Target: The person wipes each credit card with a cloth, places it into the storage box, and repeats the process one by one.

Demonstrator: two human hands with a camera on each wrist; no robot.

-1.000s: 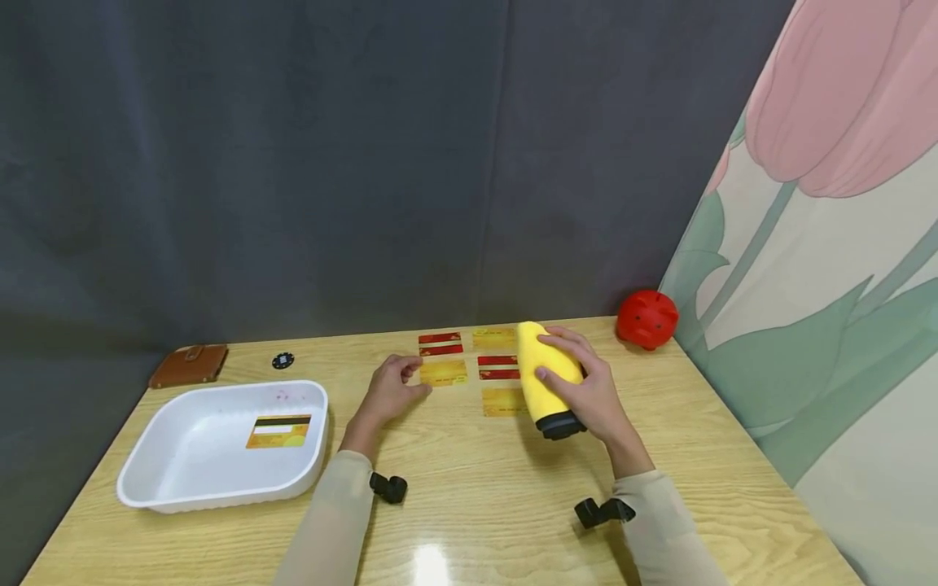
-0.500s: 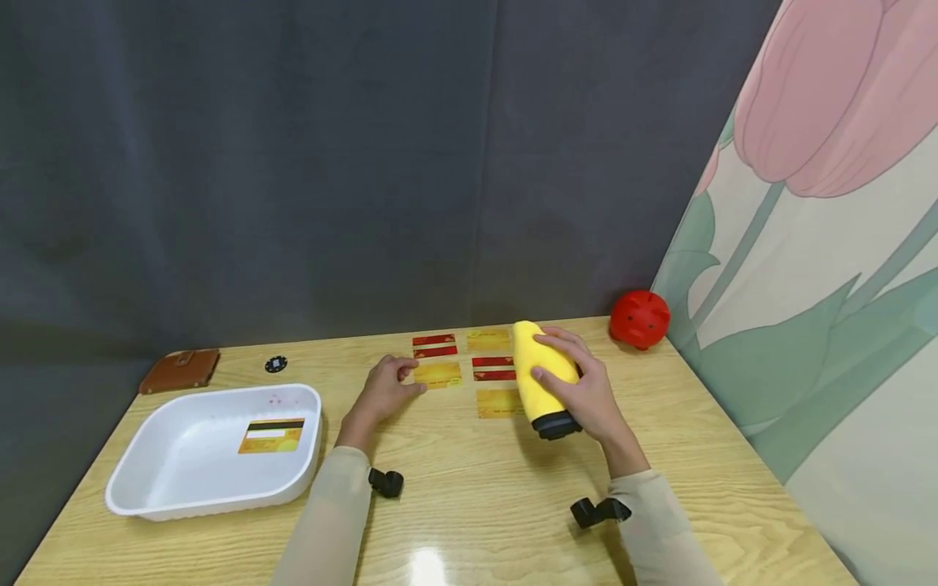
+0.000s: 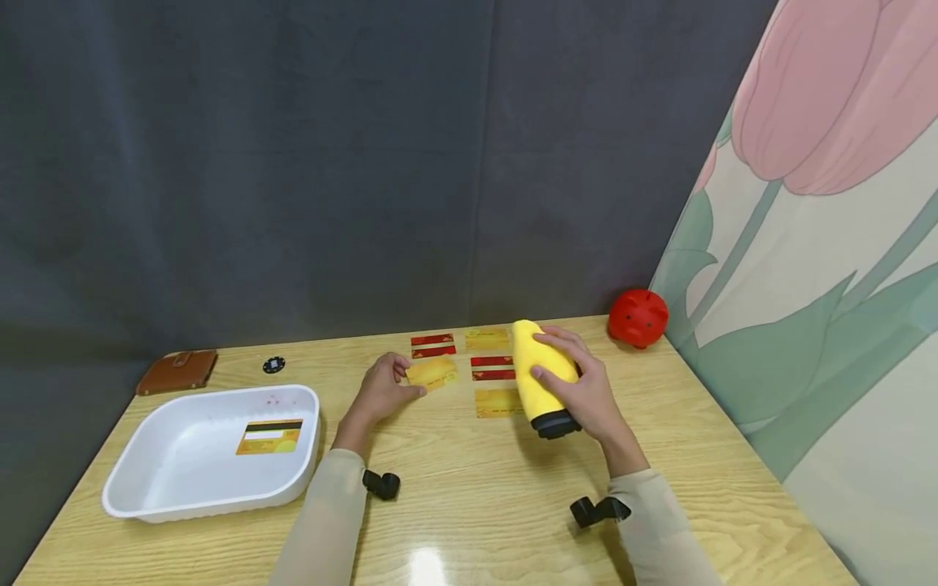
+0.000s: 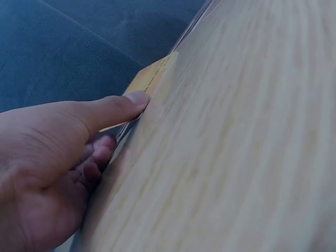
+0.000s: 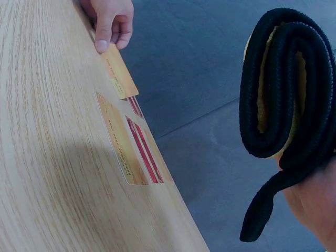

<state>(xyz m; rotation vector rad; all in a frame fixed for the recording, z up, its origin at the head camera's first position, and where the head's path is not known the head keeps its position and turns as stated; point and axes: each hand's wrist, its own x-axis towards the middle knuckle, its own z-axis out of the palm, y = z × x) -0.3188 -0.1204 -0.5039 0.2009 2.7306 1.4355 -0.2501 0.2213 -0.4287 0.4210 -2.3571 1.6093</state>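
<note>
With thumb and fingers, my left hand (image 3: 381,392) pinches the left end of a gold card (image 3: 434,373), which sits at a slight tilt. The left wrist view shows the thumb on the face of the same gold card (image 4: 152,76). My right hand (image 3: 588,394) grips a rolled yellow cloth (image 3: 538,378) with black edging, raised over the table. In the right wrist view, the folded layers of the cloth (image 5: 286,84) show at its end. Near the hands lie a red striped card (image 3: 433,346), another red striped card (image 3: 492,369), a gold card (image 3: 487,339) and one more gold card (image 3: 495,403), partly behind the cloth.
A white tray (image 3: 139,488) at the left holds an orange card (image 3: 269,437) with a black stripe. Behind it are a brown wallet (image 3: 177,372) and a black poker chip (image 3: 274,365). A red piggy bank (image 3: 638,318) stands at the back right, near the wall.
The gold card at my left hand, flat before, is now turned and lifted slightly in its grasp. My right hand keeps the cloth in nearly the same place. The head view has shifted slightly.
</note>
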